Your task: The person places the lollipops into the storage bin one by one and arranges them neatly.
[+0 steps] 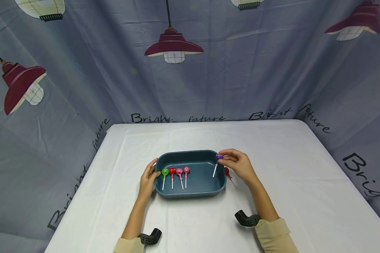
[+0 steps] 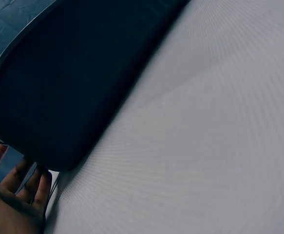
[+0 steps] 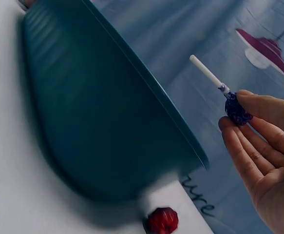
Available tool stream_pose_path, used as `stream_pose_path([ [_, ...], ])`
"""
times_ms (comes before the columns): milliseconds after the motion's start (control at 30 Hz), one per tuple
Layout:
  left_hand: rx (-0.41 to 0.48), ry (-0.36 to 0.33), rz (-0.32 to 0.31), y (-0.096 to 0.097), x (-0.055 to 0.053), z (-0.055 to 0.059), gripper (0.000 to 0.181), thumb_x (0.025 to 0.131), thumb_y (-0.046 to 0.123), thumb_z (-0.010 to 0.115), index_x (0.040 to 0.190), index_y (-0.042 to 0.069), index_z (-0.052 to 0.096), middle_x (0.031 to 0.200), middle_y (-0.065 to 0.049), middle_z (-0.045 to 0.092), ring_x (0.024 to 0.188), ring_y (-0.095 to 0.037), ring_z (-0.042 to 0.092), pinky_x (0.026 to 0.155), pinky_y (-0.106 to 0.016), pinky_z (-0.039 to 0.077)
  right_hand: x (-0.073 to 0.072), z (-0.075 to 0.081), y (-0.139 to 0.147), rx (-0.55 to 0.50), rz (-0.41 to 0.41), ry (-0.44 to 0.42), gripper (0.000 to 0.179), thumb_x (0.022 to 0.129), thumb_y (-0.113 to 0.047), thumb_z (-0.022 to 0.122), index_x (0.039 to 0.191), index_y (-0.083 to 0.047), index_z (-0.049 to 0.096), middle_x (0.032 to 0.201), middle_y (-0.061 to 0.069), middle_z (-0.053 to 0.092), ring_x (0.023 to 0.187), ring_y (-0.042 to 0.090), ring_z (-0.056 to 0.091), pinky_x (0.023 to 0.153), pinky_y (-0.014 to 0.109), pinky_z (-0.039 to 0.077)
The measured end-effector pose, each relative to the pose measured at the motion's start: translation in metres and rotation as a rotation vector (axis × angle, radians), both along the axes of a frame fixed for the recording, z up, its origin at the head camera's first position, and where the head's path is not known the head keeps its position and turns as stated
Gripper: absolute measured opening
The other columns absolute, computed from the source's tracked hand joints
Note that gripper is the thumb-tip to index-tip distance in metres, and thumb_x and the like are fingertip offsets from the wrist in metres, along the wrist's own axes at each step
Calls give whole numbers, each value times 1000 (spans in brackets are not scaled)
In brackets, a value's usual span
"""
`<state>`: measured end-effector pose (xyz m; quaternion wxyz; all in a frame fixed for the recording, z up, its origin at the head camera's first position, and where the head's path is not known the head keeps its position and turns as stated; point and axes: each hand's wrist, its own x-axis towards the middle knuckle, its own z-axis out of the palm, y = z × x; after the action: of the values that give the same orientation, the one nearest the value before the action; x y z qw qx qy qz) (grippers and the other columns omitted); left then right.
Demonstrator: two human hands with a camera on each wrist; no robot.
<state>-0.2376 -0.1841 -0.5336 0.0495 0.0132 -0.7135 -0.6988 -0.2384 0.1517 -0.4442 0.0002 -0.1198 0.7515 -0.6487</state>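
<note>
A dark teal rectangular tray sits on the white table. My left hand grips its left end, thumb over the rim and fingers along the outer wall. Inside at the left, several lollipops lie in a row: green, red and pink, heads toward the back. Above the tray's right end, my right hand pinches a purple-wrapped lollipop by its head, the white stick pointing down and toward the front. Another red lollipop lies on the table just outside the tray's right end.
White cloth covers the table. Behind it hangs a grey-blue curtain printed with lamps and lettering. A black wrist mount sits at the right wrist, and another black mount at the left.
</note>
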Motion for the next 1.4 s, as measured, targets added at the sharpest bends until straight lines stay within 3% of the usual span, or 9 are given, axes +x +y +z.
stream_pose_path([
  [200, 20, 1, -13, -1, 1, -2, 49, 89, 5, 52, 135, 21, 47, 134, -11, 47, 124, -20, 41, 102, -41, 28, -15, -20, -15, 24, 25, 27, 31, 80, -14, 72, 107, -1, 64, 100, 15, 65, 89, 20, 64, 75, 25, 50],
  [467, 6, 2, 2, 1, 2, -1, 49, 88, 6, 53, 133, 22, 49, 133, -10, 49, 122, -20, 43, 101, -42, 29, -22, -25, -39, 84, 79, 29, 27, 79, -10, 71, 104, -1, 65, 100, 12, 66, 87, 22, 65, 74, 27, 51],
  [767, 15, -1, -8, 1, 2, 2, 49, 89, 4, 53, 135, 19, 48, 133, -13, 49, 123, -22, 43, 101, -42, 29, -24, -28, -59, 247, -57, 53, 21, 78, -6, 72, 98, -2, 67, 94, 11, 68, 82, 20, 66, 69, 28, 52],
  [1000, -11, -6, -17, 5, 10, 21, 49, 89, 0, 50, 137, 8, 44, 132, -18, 48, 122, -28, 43, 99, -42, 32, -23, -32, -72, 375, -125, 1, 19, 80, -4, 69, 98, -1, 66, 94, 11, 68, 84, 21, 66, 72, 32, 51],
  [1200, -19, 9, -27, 5, 11, 25, 50, 89, 0, 50, 137, 7, 43, 132, -18, 48, 121, -26, 44, 94, -29, 35, -23, -37, -79, 419, -175, -26, 18, 79, -5, 70, 96, -2, 68, 90, 9, 68, 82, 20, 66, 70, 32, 51],
  [1400, -9, 31, -43, 4, 11, 25, 50, 88, 0, 51, 137, 7, 43, 132, -19, 48, 121, -27, 44, 89, -18, 36, -24, -41, -82, 422, -165, -38, 18, 78, -5, 72, 94, -3, 68, 88, 9, 68, 78, 18, 67, 67, 32, 51],
])
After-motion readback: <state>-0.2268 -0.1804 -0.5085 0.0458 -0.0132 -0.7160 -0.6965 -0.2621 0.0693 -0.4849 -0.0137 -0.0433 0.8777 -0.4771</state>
